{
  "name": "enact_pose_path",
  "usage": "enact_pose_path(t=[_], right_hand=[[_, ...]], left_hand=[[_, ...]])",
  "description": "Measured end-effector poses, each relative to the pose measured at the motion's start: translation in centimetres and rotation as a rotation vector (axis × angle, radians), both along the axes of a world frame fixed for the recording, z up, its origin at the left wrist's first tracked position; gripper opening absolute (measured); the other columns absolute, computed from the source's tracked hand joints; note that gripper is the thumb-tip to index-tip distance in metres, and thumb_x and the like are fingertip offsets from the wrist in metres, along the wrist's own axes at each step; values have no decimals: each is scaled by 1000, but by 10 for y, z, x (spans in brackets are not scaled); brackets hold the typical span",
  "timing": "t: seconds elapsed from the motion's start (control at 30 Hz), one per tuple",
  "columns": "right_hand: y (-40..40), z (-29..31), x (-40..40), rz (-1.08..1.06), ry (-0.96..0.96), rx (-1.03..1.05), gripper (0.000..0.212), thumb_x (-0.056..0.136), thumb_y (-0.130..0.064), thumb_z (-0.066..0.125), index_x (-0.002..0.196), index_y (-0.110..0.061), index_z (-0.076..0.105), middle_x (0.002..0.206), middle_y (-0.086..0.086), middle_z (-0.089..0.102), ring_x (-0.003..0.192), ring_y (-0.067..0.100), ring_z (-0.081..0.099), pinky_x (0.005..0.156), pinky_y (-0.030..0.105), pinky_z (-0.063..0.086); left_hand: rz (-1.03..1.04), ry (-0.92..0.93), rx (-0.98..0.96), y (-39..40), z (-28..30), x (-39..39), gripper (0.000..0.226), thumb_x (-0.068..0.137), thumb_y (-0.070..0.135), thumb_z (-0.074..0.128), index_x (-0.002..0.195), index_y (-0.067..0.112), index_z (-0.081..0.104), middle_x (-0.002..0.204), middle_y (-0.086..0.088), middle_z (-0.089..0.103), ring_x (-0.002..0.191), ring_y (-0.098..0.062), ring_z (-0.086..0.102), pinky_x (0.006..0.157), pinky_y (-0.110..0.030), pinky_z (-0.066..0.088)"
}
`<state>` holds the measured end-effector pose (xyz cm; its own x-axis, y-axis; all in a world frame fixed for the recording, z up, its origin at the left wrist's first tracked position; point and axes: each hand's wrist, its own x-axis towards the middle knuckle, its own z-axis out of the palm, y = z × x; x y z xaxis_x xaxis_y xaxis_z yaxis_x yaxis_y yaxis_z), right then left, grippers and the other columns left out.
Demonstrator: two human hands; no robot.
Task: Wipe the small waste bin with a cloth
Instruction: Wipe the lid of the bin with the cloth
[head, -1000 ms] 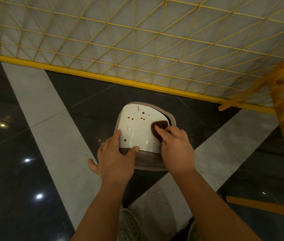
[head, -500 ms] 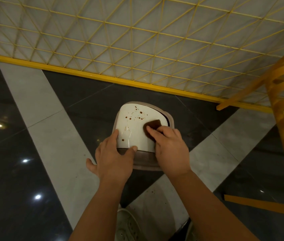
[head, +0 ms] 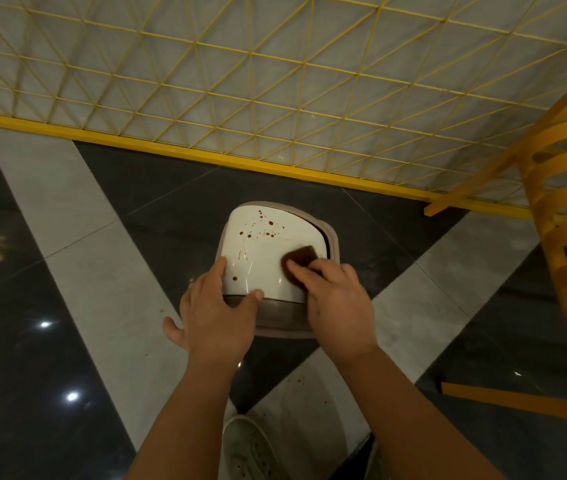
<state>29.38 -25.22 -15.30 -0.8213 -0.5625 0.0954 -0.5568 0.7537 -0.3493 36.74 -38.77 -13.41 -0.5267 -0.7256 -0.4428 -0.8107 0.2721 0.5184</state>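
Pinching one brown cloth (head: 301, 258), the right hand (head: 339, 306) presses it on the white lid of the one small bin (head: 261, 258), near its right edge; the left hand (head: 218, 318) grips the lid's near-left corner, thumb on top. About ten brown spots mark the lid. The bin stands on the dark tiled floor (head: 32, 375), near a yellow mesh fence (head: 275, 98), with one white shoe (head: 251, 448) below.

The small white waste bin (head: 261, 258) stands on the dark floor, speckled with brown spots. A brown cloth (head: 301, 256) lies against its right side.
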Motion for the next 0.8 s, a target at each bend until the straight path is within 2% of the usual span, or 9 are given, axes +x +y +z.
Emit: enact_pose_path(t=[0.1, 0.23, 0.3, 0.4, 0.53, 0.6, 0.7, 0.8], right_hand=[[14, -7, -4, -67, -102, 82, 48, 89, -11, 59, 132, -30, 54, 122, 1, 59, 109, 22, 52, 87, 33, 52], [31, -16, 30, 3, -154, 85, 49, 75, -7, 75, 117, -31, 66, 106, -4, 66, 90, 15, 59, 72, 22, 51], [32, -18, 44, -56, -194, 12, 44, 83, -10, 69, 121, -31, 64, 110, -5, 65, 94, 12, 59, 77, 15, 44], [29, -18, 53, -208, -278, -187, 37, 94, -17, 53, 128, -32, 57, 120, -10, 61, 108, 7, 53, 89, 13, 39], [23, -14, 46, -375, -332, -343, 31, 93, -20, 53, 118, -36, 58, 117, -14, 61, 106, -2, 51, 85, 4, 34], [17, -13, 44, -337, -327, -304, 30, 93, -20, 53, 120, -34, 59, 118, -12, 61, 108, -3, 49, 85, 2, 31], [0, -12, 49, -173, -278, -225, 33, 94, -20, 54, 125, -28, 60, 120, -8, 62, 108, -3, 43, 86, 2, 26], [-14, -9, 35, -130, -231, -225, 34, 93, -21, 53, 127, -24, 60, 120, -3, 62, 112, 8, 51, 95, 13, 33]], left_hand=[[16, 38, 26, -6, 2, 1, 69, 89, 40, 64, 148, 40, 27, 153, 3, 34, 146, -25, 21, 117, -56, 1], [74, 91, 0, -13, 4, 2, 68, 91, 34, 62, 149, 41, 27, 152, 1, 37, 147, -24, 18, 117, -53, -2], [86, 92, -22, -12, 5, 3, 65, 91, 33, 62, 147, 40, 30, 151, 1, 39, 147, -23, 18, 117, -52, -2], [81, 99, -58, -11, 4, 5, 57, 91, 34, 62, 143, 38, 38, 148, 2, 42, 146, -22, 21, 117, -52, -2], [29, 51, -96, -10, 2, 7, 70, 83, 50, 66, 144, 36, 36, 150, 2, 39, 146, -23, 21, 116, -53, -1], [17, 48, -122, -9, 0, 7, 80, 75, 54, 72, 144, 35, 35, 149, 2, 40, 145, -24, 22, 116, -54, -1], [33, 62, -147, -8, -3, 6, 82, 73, 50, 76, 143, 35, 36, 147, 2, 42, 145, -23, 24, 116, -54, -2], [33, 61, -146, -9, -6, 6, 81, 73, 49, 76, 143, 37, 35, 147, 3, 42, 145, -22, 24, 116, -54, -2]])
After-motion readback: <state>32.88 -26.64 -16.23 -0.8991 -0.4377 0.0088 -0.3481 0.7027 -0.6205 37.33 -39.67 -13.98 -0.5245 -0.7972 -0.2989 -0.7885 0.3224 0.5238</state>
